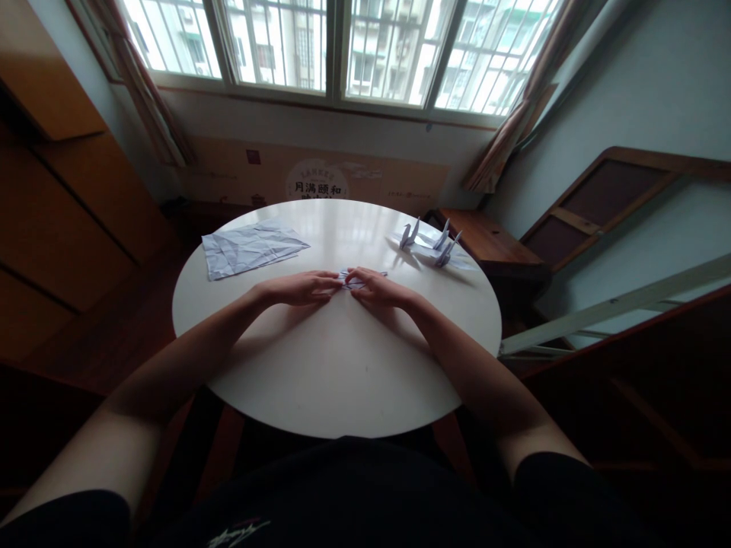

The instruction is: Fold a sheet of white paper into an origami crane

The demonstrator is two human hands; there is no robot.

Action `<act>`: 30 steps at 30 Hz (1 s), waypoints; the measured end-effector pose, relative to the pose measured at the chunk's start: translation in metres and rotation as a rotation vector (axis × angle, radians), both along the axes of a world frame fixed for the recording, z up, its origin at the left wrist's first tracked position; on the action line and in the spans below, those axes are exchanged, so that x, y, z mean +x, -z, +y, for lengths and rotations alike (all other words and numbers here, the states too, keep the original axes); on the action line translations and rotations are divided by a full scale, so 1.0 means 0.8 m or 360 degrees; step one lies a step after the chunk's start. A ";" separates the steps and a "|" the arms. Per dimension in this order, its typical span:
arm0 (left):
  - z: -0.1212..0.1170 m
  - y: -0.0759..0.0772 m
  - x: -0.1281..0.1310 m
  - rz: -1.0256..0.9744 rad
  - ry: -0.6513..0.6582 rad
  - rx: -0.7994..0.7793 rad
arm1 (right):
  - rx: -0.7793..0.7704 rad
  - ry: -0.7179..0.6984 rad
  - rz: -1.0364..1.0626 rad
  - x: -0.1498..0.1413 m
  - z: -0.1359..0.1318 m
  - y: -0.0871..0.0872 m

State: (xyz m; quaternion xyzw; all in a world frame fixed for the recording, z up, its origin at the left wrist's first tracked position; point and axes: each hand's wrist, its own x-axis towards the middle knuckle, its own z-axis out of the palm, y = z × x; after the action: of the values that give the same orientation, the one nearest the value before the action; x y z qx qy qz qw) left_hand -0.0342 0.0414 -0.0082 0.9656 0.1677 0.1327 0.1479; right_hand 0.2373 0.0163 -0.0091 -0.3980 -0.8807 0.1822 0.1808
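A small piece of folded white paper (346,279) lies on the round white table between my hands, mostly covered by fingers. My left hand (308,288) comes in from the left, its fingers close together and their tips on the paper's left side. From the right, my right hand (375,288) bends over the paper with thumb and fingers pinching and pressing it down; a thin tip of paper shows beyond the knuckles. Several folded paper cranes (439,245) stand at the table's back right. Creased white sheets of paper (251,247) lie at the back left.
The round white table (343,380) reaches close to my body. Beyond it are a printed cardboard box (388,171) and barred windows. A brown wooden stand (491,242) is at the right, near a folded wooden frame (605,190). Wooden cabinets (74,213) line the left.
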 end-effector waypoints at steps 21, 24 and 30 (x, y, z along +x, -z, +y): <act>0.001 0.001 0.001 0.0001 0.0007 -0.0069 | -0.0056 -0.0070 0.0075 0.005 0.005 0.007; 0.001 0.000 0.002 0.0030 -0.0021 -0.0055 | -0.0061 -0.0066 0.0080 0.006 0.006 0.008; -0.001 -0.002 0.000 0.0068 -0.0073 -0.0049 | -0.0060 -0.0046 0.0076 0.007 0.006 0.009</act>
State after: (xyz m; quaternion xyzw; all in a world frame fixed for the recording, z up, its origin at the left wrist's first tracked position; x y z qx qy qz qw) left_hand -0.0340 0.0409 -0.0070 0.9617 0.1949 0.1129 0.1562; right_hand 0.2426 0.0211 -0.0163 -0.3842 -0.8782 0.2108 0.1916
